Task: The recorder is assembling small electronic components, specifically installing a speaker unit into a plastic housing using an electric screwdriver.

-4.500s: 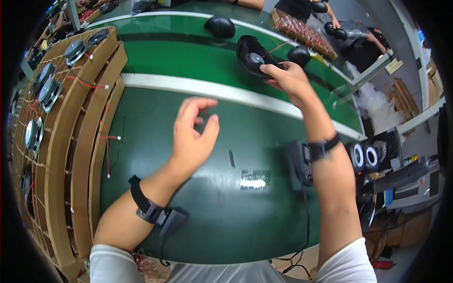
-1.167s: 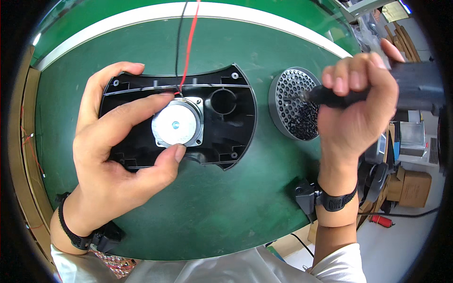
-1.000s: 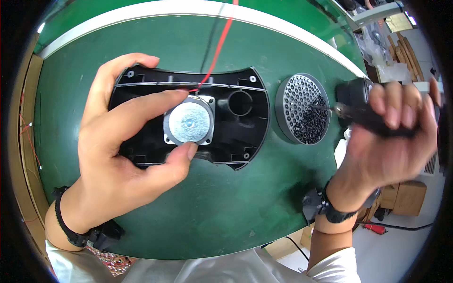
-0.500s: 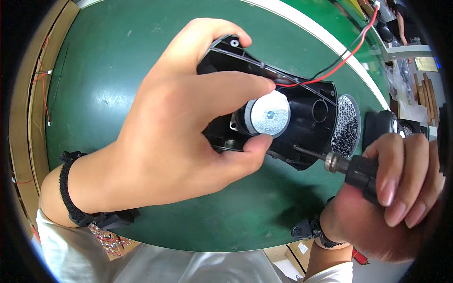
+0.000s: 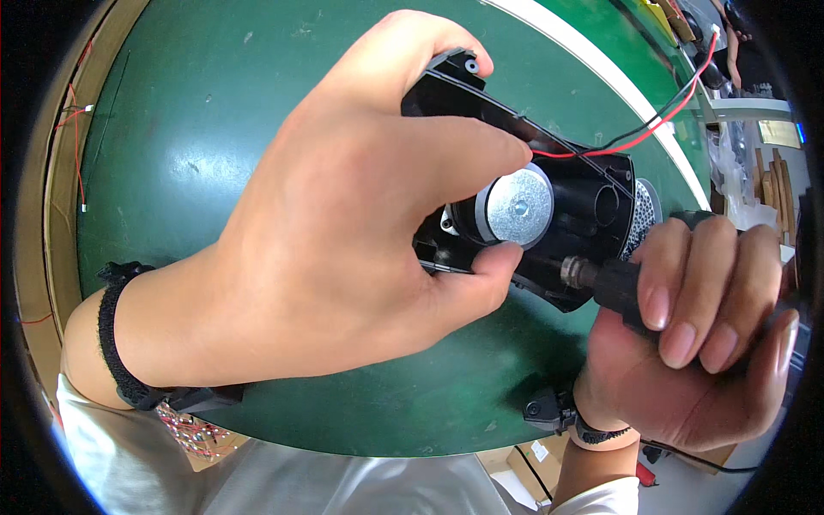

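Observation:
My left hand (image 5: 360,206) grips a black plastic housing (image 5: 575,206), its fingers wrapped over the far edge and its thumb at the near side. Inside the housing sits a round speaker (image 5: 519,208) with a silver magnet back. Red and black wires (image 5: 635,142) lead from it past my fingertip toward the upper right, ending in a white plug. In my right hand (image 5: 695,318) is a dark electric screwdriver (image 5: 614,287), its metal collar pointing left over the housing's near right corner. The tip of its bit cannot be made out.
A round dish of small black screws (image 5: 644,215) stands beyond the housing's right end, partly hidden. The green table (image 5: 189,172) has a pale raised edge (image 5: 592,69). Brown cardboard (image 5: 64,172) with loose wires lies along the left, and a box of wires (image 5: 202,438) is below the table.
My left hand and the housing have shifted a little to the right and away. The screwdriver has moved left, so its collar is now over the housing.

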{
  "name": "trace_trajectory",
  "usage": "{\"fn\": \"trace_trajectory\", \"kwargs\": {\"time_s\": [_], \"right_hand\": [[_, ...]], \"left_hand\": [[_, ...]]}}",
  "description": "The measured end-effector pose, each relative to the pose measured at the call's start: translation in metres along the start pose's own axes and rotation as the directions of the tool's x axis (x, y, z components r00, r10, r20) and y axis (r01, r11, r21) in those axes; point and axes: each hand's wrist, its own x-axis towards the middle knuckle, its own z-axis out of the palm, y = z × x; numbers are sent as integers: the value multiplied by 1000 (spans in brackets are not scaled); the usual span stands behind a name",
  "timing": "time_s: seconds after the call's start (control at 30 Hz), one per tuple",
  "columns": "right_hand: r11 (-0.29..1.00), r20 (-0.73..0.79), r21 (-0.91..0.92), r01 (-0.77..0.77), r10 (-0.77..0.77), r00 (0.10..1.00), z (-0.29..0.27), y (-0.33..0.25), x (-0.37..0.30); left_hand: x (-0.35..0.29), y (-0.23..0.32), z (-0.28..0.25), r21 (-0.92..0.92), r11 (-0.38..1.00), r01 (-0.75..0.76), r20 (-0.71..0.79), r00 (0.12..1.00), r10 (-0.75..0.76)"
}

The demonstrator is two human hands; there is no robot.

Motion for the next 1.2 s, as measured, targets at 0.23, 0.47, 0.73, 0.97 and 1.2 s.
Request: {"fn": "trace_trajectory", "kwargs": {"time_s": [0.23, 0.47, 0.73, 0.97, 1.2], "right_hand": [[996, -5, -59, 63, -64, 998, 0, 3, -4], [992, 51, -118, 54, -49, 998, -2, 1, -5], [977, 9, -184, 108, -108, 994, 10, 1, -10], [964, 199, -256, 73, -21, 980, -18, -2, -12], [973, 114, -178, 146, -127, 985, 1, 2, -13]], "left_hand": [[0, -1, 0, 15, 999, -34, -9, 999, 34], [0, -2, 1, -10, 998, -64, -29, 998, 64], [-1, -5, 3, -41, 997, -59, -49, 997, 57], [1, -2, 2, -11, 996, -85, -53, 995, 85], [-7, -14, 20, -145, 978, -149, -263, 959, 107]]}}
